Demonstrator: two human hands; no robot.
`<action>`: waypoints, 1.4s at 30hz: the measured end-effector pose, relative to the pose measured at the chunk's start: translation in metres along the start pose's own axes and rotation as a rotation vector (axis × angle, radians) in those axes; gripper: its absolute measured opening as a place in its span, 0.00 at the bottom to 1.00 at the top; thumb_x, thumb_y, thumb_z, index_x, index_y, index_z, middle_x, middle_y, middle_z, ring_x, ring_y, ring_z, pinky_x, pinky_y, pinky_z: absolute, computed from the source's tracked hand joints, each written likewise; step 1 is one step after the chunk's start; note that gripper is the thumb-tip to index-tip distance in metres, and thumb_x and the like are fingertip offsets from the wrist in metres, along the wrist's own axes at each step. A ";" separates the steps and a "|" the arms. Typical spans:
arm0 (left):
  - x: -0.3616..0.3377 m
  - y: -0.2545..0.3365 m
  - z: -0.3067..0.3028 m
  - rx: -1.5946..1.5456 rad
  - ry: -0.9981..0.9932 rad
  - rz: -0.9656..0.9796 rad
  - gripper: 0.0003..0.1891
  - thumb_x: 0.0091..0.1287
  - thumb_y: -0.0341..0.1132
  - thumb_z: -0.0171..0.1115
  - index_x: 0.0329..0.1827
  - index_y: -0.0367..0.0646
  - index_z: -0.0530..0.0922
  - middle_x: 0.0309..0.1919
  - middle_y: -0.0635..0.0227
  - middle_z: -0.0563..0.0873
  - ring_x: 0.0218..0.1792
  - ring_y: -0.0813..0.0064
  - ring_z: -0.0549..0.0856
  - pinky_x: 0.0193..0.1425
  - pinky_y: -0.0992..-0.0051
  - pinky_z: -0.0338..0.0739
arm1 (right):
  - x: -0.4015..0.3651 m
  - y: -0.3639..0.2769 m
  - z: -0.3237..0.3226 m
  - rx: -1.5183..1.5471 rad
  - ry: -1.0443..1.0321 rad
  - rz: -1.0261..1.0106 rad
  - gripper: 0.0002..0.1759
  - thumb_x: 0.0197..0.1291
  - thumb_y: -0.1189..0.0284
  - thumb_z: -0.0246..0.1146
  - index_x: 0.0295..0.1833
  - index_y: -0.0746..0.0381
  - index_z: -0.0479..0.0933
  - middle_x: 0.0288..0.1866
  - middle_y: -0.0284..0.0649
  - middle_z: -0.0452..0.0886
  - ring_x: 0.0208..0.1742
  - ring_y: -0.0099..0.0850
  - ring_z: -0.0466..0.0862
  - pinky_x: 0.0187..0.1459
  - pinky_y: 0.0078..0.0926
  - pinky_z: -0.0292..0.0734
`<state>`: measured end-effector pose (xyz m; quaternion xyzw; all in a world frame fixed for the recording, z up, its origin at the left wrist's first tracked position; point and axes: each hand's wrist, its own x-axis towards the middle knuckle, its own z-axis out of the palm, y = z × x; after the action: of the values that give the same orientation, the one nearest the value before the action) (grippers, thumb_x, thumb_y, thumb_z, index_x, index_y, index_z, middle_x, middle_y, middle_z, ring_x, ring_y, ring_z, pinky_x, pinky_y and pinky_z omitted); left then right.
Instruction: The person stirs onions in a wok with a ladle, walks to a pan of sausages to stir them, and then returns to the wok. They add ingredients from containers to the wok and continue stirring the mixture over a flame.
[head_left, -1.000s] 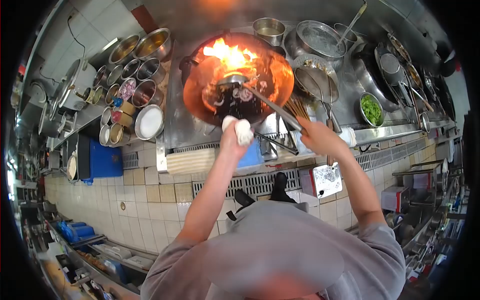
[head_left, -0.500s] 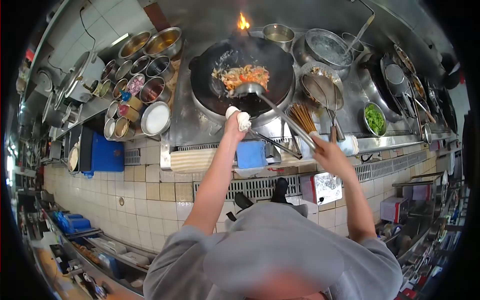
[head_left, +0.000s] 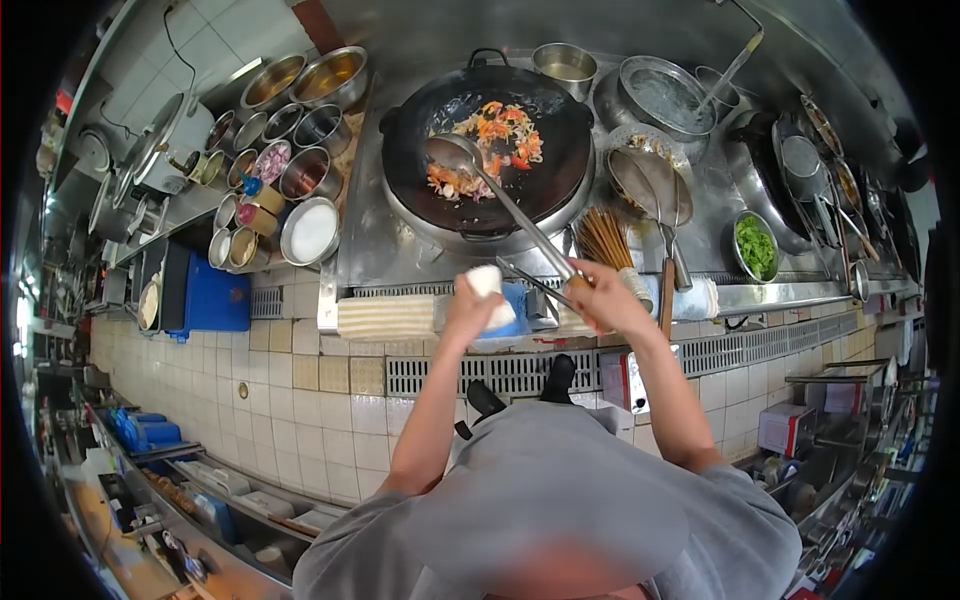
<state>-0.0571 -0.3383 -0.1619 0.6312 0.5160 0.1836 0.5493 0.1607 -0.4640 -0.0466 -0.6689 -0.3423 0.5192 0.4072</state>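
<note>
My left hand (head_left: pixel 465 312) is closed around a folded white cloth (head_left: pixel 486 282), just in front of the stove edge and apart from the wok. In my right hand (head_left: pixel 606 300) is the long handle of a steel ladle (head_left: pixel 530 226). The ladle's bowl rests among the food at the left side of the black wok (head_left: pixel 556 190). Orange, red and pale sliced pieces of food (head_left: pixel 510 128) lie spread over the wok's middle and left. The wok sits on the burner ring, its near loop handle free.
Metal bowls (head_left: pixel 312 172) and a white-filled bowl (head_left: pixel 311 232) stand left. At right are a bamboo brush (head_left: pixel 604 238), strainers (head_left: pixel 650 185), a bowl of greens (head_left: pixel 755 248) and a water pot (head_left: pixel 665 95). Striped cloth (head_left: pixel 385 317) lines the stove's front edge.
My left hand with the cloth has drawn back from the wok's near handle. The ladle has shifted left and back, and the food lies more spread out. The flame behind the wok no longer shows.
</note>
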 end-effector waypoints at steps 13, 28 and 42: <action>-0.065 0.026 0.035 0.791 0.223 0.307 0.34 0.57 0.39 0.68 0.66 0.39 0.68 0.57 0.45 0.72 0.53 0.42 0.77 0.58 0.54 0.73 | -0.017 -0.009 -0.005 -0.009 -0.003 -0.021 0.33 0.61 0.76 0.60 0.72 0.67 0.61 0.22 0.32 0.72 0.12 0.18 0.69 0.11 0.20 0.62; -0.067 -0.118 0.179 0.835 -0.512 0.259 0.35 0.63 0.47 0.63 0.68 0.33 0.64 0.67 0.45 0.68 0.66 0.48 0.70 0.67 0.57 0.69 | 0.007 0.019 -0.032 -0.417 0.204 -0.328 0.32 0.57 0.77 0.61 0.68 0.69 0.66 0.24 0.34 0.74 0.21 0.22 0.73 0.24 0.23 0.68; -0.044 -0.179 0.244 0.885 -0.534 0.078 0.47 0.63 0.48 0.62 0.78 0.38 0.46 0.78 0.53 0.51 0.78 0.52 0.51 0.76 0.45 0.49 | 0.103 0.018 -0.054 -0.695 0.225 -0.570 0.33 0.56 0.79 0.60 0.71 0.64 0.66 0.21 0.33 0.73 0.15 0.20 0.72 0.18 0.22 0.66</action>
<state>0.0398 -0.5227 -0.3857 0.8467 0.3621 -0.1994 0.3351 0.2370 -0.3910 -0.0990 -0.6971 -0.6199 0.1653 0.3201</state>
